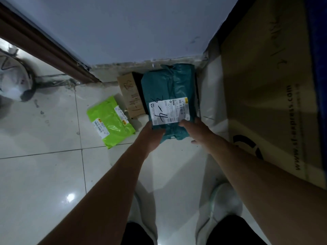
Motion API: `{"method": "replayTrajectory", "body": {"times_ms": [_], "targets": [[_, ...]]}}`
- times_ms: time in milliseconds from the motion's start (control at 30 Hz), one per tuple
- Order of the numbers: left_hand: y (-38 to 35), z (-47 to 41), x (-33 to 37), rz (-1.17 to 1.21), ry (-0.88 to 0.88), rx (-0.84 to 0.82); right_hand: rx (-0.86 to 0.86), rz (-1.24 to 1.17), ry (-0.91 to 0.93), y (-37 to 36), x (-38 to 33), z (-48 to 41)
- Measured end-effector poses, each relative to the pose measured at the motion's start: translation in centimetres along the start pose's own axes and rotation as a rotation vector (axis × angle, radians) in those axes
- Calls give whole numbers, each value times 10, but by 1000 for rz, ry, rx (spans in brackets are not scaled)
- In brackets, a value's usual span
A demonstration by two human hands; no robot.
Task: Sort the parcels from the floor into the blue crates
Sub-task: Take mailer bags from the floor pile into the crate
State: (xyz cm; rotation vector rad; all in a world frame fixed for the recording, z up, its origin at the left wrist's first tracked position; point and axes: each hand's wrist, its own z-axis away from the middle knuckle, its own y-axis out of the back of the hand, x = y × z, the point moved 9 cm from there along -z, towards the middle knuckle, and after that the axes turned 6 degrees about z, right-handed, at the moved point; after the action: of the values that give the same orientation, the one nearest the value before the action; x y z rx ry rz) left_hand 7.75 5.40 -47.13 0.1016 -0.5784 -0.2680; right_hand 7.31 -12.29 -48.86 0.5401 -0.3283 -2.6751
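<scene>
Down by the wall (132, 32), low over the floor tiles (44, 174), reaching straight-armed, gripping the near edge of the teal parcel (168, 85) with left hand (152, 134) and right hand (198, 133), right thumb on top; fingers tucked under, hidden.

Head view, steeply downward (near floor (44, 174)).

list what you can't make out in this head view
Head view:
Fingers of left hand and right hand: hidden under the teal parcel.
Fine print on its label: too small, blurred.
Small cardboard box: right side hidden behind the teal parcel.
Blue strip, perhaps a crate: cut off by the right edge, partly behind the large cardboard box.
</scene>
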Motion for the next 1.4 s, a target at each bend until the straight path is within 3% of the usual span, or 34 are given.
{"method": "replayTrajectory", "body": {"times_ms": [367,567,900,1200,1400], "targets": [[-12,14,-19,176,182,5,55,-111,-55,29,11,20],[-10,83,18,121,127,3,21,-129,-58,54,11,85],[4,220,74,265,248,-13,9,-80,69,112,-63,246],[47,384,169,292,150,77,89,-257,143,156,-106,423],[59,482,221,214,150,-56,140,-359,156,181,-124,529]]}}
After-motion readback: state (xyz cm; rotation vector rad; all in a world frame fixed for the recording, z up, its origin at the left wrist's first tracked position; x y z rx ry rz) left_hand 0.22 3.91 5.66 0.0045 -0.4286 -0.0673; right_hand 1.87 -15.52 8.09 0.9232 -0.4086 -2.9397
